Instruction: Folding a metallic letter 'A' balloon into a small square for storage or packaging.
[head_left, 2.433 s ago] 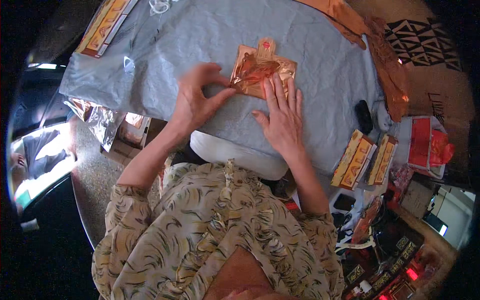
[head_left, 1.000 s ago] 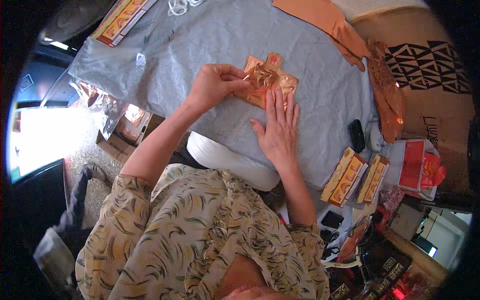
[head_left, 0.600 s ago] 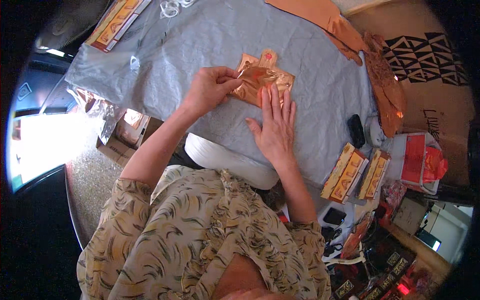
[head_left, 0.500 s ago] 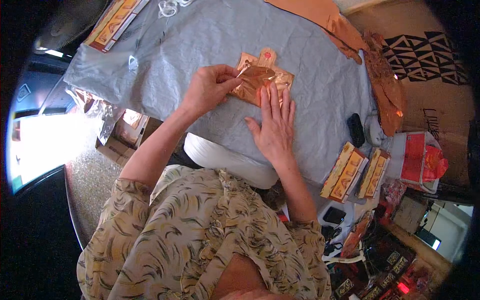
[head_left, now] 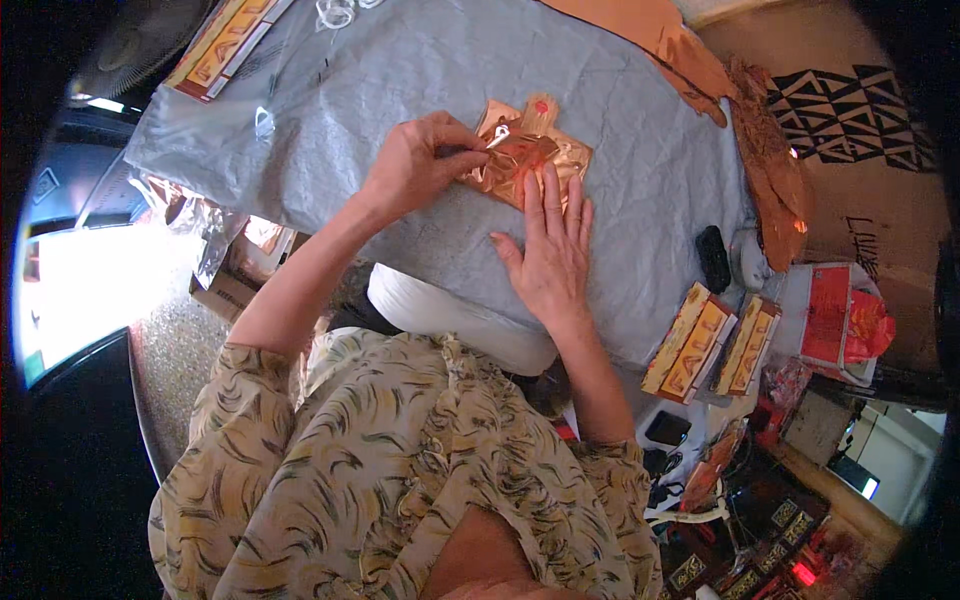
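A shiny copper-coloured foil sheet (head_left: 518,152) lies creased on the grey cloth in front of me. From under its far edge pokes a light brown, wood-like tab (head_left: 541,110) with a small red mark; the rest of that piece is hidden. My left hand (head_left: 422,165) pinches the foil's left edge between thumb and fingers. Flat on the foil's near right part rests my right hand (head_left: 552,255), fingers stretched out and thumb apart on the cloth.
Grey cloth (head_left: 340,130) covers the table. Two printed packets (head_left: 690,345) lie at the right, beside a black object (head_left: 712,258) and a tub (head_left: 820,315) with red contents. Another packet (head_left: 225,45) is far left. Brown sheet material (head_left: 640,40) lines the far right edge.
My left hand has shifted slightly, and the foil's lifted left part sits lower and more crumpled. The foil and tab have moved a little to the right. My right hand stays almost in place.
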`<state>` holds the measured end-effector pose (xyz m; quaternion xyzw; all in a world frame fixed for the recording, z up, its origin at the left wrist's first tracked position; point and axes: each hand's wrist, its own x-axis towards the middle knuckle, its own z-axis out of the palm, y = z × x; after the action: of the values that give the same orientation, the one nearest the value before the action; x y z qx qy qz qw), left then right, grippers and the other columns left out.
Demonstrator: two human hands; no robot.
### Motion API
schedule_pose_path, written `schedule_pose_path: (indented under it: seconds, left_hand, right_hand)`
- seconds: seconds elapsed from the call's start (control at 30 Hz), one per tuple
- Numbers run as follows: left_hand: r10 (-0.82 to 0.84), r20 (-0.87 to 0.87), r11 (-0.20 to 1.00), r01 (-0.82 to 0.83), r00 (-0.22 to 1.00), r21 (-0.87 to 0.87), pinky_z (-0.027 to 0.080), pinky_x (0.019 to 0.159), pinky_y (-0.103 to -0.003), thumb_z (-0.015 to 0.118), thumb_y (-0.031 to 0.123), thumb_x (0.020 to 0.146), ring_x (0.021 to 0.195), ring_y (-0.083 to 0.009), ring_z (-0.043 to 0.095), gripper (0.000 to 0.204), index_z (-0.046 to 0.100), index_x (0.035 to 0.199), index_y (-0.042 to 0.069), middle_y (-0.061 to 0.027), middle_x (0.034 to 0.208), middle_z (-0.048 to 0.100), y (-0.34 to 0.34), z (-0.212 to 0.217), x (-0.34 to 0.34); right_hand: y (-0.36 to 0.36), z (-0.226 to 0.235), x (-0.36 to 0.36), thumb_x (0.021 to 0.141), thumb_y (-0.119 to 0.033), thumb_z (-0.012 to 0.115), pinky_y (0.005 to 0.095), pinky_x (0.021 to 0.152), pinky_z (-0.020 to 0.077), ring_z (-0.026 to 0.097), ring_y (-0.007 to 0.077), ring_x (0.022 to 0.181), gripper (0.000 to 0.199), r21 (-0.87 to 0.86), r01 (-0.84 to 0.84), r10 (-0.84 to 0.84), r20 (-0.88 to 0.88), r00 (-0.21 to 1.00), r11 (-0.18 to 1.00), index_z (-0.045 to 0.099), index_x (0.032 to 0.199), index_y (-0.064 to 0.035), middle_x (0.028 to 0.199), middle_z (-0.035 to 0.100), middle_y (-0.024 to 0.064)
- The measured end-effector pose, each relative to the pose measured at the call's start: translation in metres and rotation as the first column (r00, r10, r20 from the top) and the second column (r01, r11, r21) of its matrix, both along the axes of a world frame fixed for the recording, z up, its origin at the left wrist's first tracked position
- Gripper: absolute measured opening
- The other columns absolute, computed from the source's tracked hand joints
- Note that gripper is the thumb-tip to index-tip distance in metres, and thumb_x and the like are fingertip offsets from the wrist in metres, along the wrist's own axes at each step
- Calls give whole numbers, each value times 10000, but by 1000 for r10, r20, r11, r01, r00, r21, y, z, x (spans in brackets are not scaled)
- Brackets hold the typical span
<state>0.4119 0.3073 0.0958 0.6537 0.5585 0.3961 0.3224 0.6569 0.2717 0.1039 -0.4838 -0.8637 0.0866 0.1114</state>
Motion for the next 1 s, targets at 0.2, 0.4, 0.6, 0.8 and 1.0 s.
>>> schedule_pose_path:
  seconds: [0.2, 0.4, 0.6, 0.8, 1.0]
  left_hand:
    - [29, 23, 1000, -29, 999, 2, 591, 756, -362, 789, 172, 926, 887, -229, 754, 353, 703, 1261, 96, -95, 1076, 759, -6, 2, 7]
    - [-26, -318, 939, 133, 948, 318, 539, 840, -387, 745, 209, 919, 1017, -251, 685, 437, 667, 1348, 227, 27, 1347, 684, -1, 11, 8]
    - [-92, -621, 867, 369, 779, 335, 371, 1066, -451, 724, 247, 916, 1346, -252, 524, 442, 688, 1355, 273, 125, 1488, 611, 8, 4, -2]
    - [-99, -631, 892, 350, 769, 286, 334, 1111, -481, 703, 334, 957, 1410, -245, 474, 421, 692, 1373, 270, 141, 1465, 631, 17, 7, -10]
    - [-177, -555, 887, 376, 813, 268, 328, 1117, -509, 712, 368, 954, 1437, -269, 452, 390, 734, 1320, 237, 119, 1453, 643, 25, 10, -13]
  right_hand:
    - [0, 2, 1, 968, -474, 650, 632, 1259, 156, 182, 469, 1574, 877, -19, 0, 0, -3, 1000, 1000, 272, 1651, -74, 1730, 221, 158]
    - [-2, 2, 5, 964, -467, 656, 628, 1259, 159, 172, 466, 1577, 871, -31, 19, -19, 15, 1000, 999, 287, 1644, -66, 1723, 233, 165]
    - [0, 3, 7, 963, -483, 654, 603, 1256, 181, 203, 467, 1563, 861, -18, -1, 1, 0, 1000, 1000, 321, 1625, -44, 1699, 275, 186]
    - [2, 9, 8, 959, -498, 654, 623, 1249, 163, 207, 454, 1566, 863, -38, -9, 8, -2, 1000, 999, 329, 1625, -55, 1697, 285, 182]
    - [3, 12, 0, 959, -544, 634, 688, 1232, 102, 194, 433, 1580, 862, -7, 30, -30, 67, 997, 1000, 329, 1642, -115, 1711, 268, 167]
